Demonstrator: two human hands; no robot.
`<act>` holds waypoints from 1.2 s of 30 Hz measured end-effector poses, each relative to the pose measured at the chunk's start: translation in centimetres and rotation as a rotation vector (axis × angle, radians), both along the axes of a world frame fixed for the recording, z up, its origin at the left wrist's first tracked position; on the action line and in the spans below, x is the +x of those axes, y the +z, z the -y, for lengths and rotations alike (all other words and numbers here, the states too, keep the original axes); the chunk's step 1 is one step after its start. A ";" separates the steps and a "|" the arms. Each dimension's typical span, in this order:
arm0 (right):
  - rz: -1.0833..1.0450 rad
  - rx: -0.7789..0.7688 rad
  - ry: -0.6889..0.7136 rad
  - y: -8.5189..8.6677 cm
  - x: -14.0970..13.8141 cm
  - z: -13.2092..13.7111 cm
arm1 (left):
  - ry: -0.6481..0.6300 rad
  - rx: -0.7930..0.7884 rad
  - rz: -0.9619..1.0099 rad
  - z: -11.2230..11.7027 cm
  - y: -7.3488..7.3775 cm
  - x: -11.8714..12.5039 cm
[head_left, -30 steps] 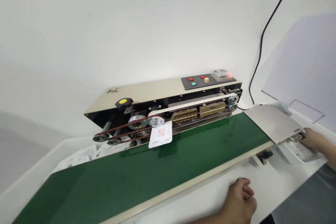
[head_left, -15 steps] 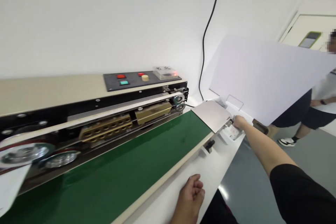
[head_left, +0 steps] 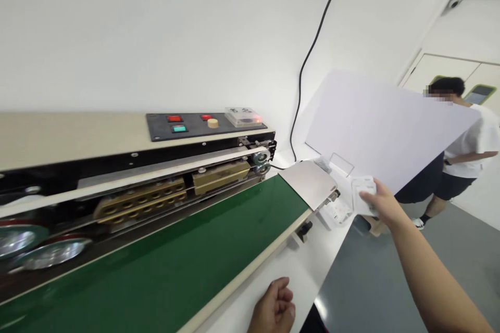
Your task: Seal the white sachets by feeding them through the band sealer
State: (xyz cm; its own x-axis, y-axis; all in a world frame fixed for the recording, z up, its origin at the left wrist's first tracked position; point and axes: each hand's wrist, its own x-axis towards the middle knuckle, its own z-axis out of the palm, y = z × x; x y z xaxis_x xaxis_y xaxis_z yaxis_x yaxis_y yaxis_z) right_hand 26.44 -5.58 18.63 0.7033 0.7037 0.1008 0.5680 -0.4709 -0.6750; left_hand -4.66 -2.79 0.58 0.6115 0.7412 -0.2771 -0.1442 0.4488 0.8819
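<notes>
My right hand (head_left: 380, 202) holds a flat, clear plastic pouch (head_left: 364, 195) with white contents by its near side, thumb on top. The pouch is raised above the end of the white table, near the open white tray (head_left: 336, 212), where more white packets lie. My left hand (head_left: 273, 306) rests low in front of the belt sealing machine (head_left: 70, 135), over the table. Its fingers are loosely curled, the thumb stands a little apart, and nothing shows in it. The green conveyor belt (head_left: 187, 250) runs along the machine, with a bare metal plate (head_left: 310, 182) at its right end.
A control panel (head_left: 187, 127) with red and green switches tops the machine. Metal rollers (head_left: 261, 158) and large wheels (head_left: 54, 252) are exposed along its front. A black cable (head_left: 312, 47) hangs down the wall. Behind a large white board (head_left: 375, 130) stands a person (head_left: 469, 135).
My right hand has come up from the tray with the pouch in it. My left hand keeps its curled pose. The white pouch at the left end of the belt is out of view.
</notes>
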 end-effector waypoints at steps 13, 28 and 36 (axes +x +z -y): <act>-0.267 0.056 0.279 -12.6 -21.0 4.2 | -0.094 -0.083 0.258 -0.1 4.7 -1.3; 0.308 0.338 0.295 -16.1 -21.0 3.8 | 0.080 -0.331 0.221 -0.4 3.2 -0.5; 0.034 0.226 0.188 -15.5 -21.2 3.5 | 0.145 -0.405 0.268 -0.7 3.9 -0.3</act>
State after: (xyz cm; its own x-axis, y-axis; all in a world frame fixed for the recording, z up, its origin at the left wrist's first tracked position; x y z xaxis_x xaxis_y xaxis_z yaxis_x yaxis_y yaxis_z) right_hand 5.23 -9.08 3.17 0.5559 0.7786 0.2912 0.6555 -0.1952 -0.7295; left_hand -4.93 -2.08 4.52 0.5995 0.6889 -0.4075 -0.4273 0.7059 0.5648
